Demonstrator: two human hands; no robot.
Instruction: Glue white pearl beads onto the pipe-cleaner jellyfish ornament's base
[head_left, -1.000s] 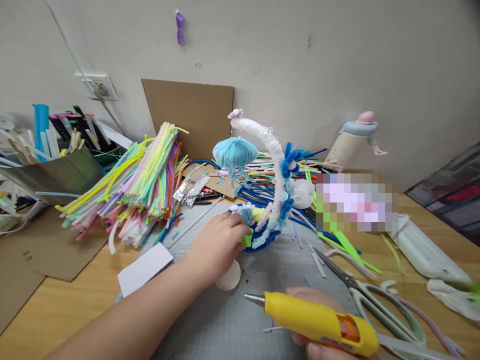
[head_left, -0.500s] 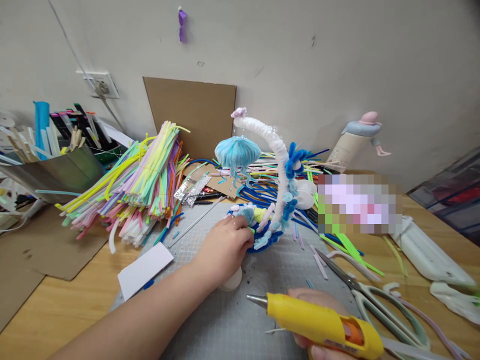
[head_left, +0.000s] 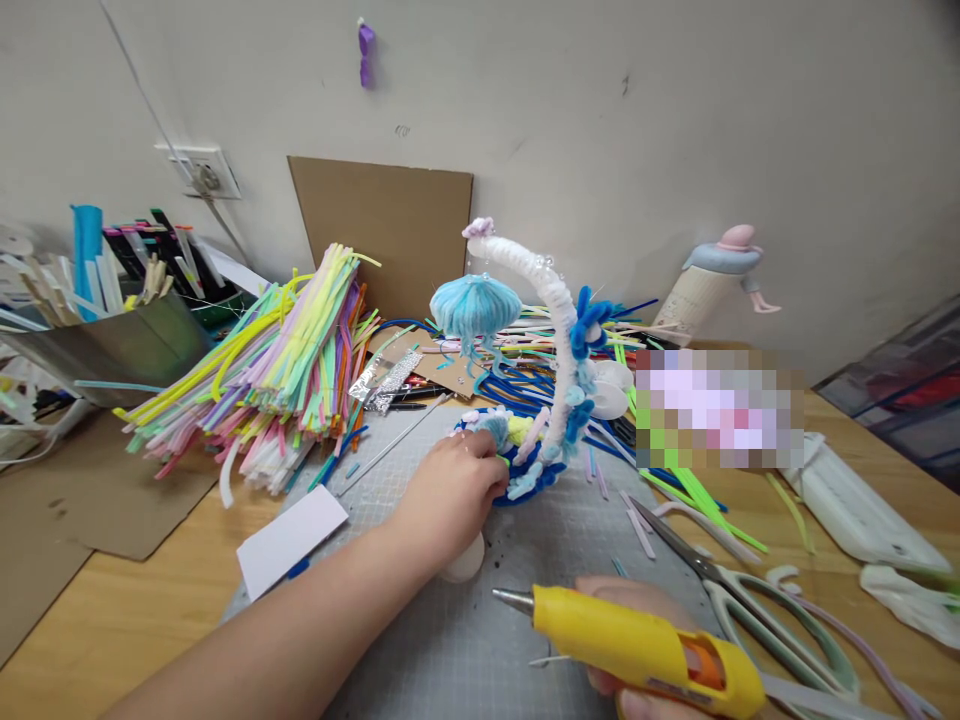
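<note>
A pipe-cleaner jellyfish ornament stands on the grey cutting mat (head_left: 375, 640). Its white fuzzy arch (head_left: 561, 330) curves over, and a light-blue jellyfish (head_left: 475, 306) hangs below the tip. Blue flowers (head_left: 589, 325) trim the arch. My left hand (head_left: 455, 490) is closed on the front left of the blue base (head_left: 536, 485), fingers curled over the edge; what lies beneath the fingertips is hidden. My right hand (head_left: 626, 597) grips a yellow hot glue gun (head_left: 637, 640) whose metal nozzle points left, below and apart from the ornament.
Scissors (head_left: 750, 610) lie right of the glue gun. A thick bundle of pastel pipe cleaners (head_left: 300, 350) is at the left, beside a metal holder (head_left: 135, 345) of sticks. A white card (head_left: 292, 540) rests on the mat. A bottle (head_left: 701, 290) stands at the back right.
</note>
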